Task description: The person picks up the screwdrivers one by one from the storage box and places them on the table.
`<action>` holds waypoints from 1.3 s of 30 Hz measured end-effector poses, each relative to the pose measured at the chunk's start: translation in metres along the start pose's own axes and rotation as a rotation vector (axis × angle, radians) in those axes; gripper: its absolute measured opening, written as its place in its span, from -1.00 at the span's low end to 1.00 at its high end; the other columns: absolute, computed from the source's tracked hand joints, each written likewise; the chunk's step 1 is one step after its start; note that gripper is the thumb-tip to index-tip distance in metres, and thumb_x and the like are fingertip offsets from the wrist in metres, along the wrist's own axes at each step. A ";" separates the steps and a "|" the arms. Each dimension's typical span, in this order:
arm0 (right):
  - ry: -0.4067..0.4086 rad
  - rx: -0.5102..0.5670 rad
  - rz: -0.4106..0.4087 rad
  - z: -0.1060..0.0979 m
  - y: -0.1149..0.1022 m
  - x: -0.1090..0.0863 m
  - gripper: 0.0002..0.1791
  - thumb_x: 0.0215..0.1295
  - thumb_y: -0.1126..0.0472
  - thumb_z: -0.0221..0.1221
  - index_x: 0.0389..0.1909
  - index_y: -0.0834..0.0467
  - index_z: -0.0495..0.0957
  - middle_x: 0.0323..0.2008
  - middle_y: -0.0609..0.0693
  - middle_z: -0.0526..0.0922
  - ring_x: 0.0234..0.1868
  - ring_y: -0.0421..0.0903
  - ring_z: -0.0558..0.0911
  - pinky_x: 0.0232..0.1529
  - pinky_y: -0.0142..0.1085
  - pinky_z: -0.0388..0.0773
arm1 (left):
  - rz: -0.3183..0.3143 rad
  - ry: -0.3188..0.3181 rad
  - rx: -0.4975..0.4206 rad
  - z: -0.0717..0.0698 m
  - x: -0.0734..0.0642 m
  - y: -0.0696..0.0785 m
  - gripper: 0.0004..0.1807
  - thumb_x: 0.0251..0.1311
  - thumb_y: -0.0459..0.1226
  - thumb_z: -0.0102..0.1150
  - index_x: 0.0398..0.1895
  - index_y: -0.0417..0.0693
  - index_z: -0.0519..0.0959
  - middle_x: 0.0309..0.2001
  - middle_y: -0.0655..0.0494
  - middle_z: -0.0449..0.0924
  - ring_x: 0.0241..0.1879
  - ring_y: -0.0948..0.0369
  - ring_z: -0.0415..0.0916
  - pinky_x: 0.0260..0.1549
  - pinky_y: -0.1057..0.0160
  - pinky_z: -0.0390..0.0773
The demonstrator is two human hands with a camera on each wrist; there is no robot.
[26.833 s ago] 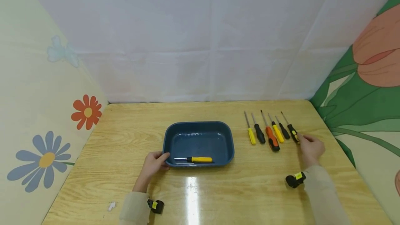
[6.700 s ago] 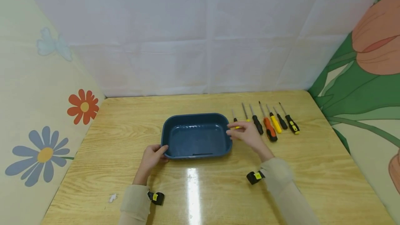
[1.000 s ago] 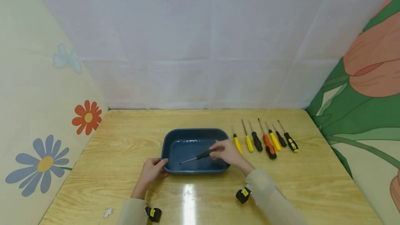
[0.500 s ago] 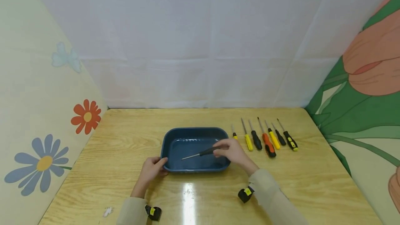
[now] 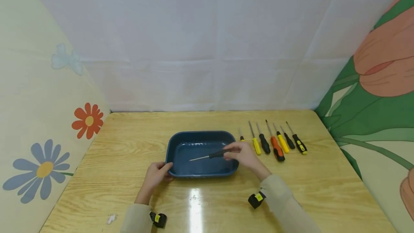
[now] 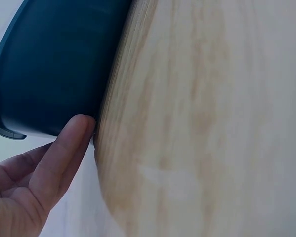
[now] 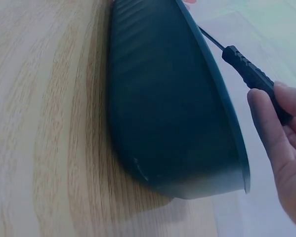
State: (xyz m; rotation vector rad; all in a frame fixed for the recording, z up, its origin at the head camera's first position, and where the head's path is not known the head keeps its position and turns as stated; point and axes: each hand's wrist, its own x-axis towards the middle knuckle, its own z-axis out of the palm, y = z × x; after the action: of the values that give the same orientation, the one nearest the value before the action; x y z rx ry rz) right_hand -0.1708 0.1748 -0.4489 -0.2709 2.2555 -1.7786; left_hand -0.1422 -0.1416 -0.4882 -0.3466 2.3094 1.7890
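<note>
My left hand holds the left front corner of a dark blue rectangular tray, thumb on the rim. In the left wrist view its fingers press the tray's outer wall. My right hand pinches a black-handled screwdriver by the handle end, between thumb and fingers. The shaft points left over the tray's inside. In the right wrist view, the screwdriver's ribbed handle shows above the rim, and part of the shaft is hidden behind it. No other tool shows inside the tray.
Right of the tray, several screwdrivers lie in a row, shafts pointing away: a yellow one, an orange-black one and a black-yellow one among them. My right hand partly hides the leftmost screwdriver. A white scrap lies front left.
Over the last second, my right hand has moved slightly right and the screwdriver has become more level. The yellow-black screwdriver seen in the tray earliest now lies at the row's left end.
</note>
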 end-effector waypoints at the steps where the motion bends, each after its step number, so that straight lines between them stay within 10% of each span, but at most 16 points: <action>1: 0.002 0.006 -0.004 -0.001 0.000 0.000 -0.73 0.10 0.43 0.19 -0.15 0.44 0.53 -0.35 0.22 0.64 -0.37 -0.03 0.66 -0.32 -0.21 0.63 | -0.001 0.001 -0.002 0.000 0.000 0.000 -0.70 0.16 -0.33 0.06 -0.23 -0.51 0.53 -0.56 -0.11 0.58 -0.60 0.10 0.57 -0.56 0.21 0.63; 21: 0.109 0.131 -0.019 -0.025 0.005 -0.009 -0.70 0.07 0.51 0.17 -0.14 0.56 0.47 -0.35 0.37 0.60 -0.43 -0.15 0.66 -0.29 -0.10 0.62 | -0.011 -0.006 0.011 -0.001 0.000 0.003 -0.66 0.17 -0.30 0.07 -0.19 -0.51 0.52 -0.54 -0.09 0.59 -0.58 0.14 0.57 -0.55 0.24 0.63; 32: 0.183 0.119 -0.032 -0.039 0.009 -0.014 -0.68 0.05 0.49 0.20 -0.16 0.58 0.47 -0.36 0.32 0.62 -0.37 0.17 0.64 -0.26 0.10 0.54 | -0.010 0.000 0.000 0.000 0.001 0.001 -0.67 0.16 -0.31 0.08 -0.21 -0.51 0.53 -0.55 -0.10 0.59 -0.61 0.14 0.57 -0.58 0.25 0.63; 39: 0.222 0.158 0.024 -0.049 0.011 -0.019 -0.64 0.09 0.48 0.18 -0.08 0.57 0.43 -0.26 0.32 0.60 -0.39 -0.06 0.67 -0.19 -0.02 0.57 | -0.006 -0.007 0.000 -0.001 0.001 0.001 -0.68 0.16 -0.31 0.07 -0.21 -0.50 0.53 -0.54 -0.11 0.59 -0.59 0.13 0.57 -0.57 0.25 0.63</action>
State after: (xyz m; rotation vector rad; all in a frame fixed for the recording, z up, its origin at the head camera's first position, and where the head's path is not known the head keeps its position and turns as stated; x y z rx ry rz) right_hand -0.1679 0.2288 -0.4472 -0.0155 2.2316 -2.0504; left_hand -0.1437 -0.1418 -0.4871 -0.3471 2.3014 1.7843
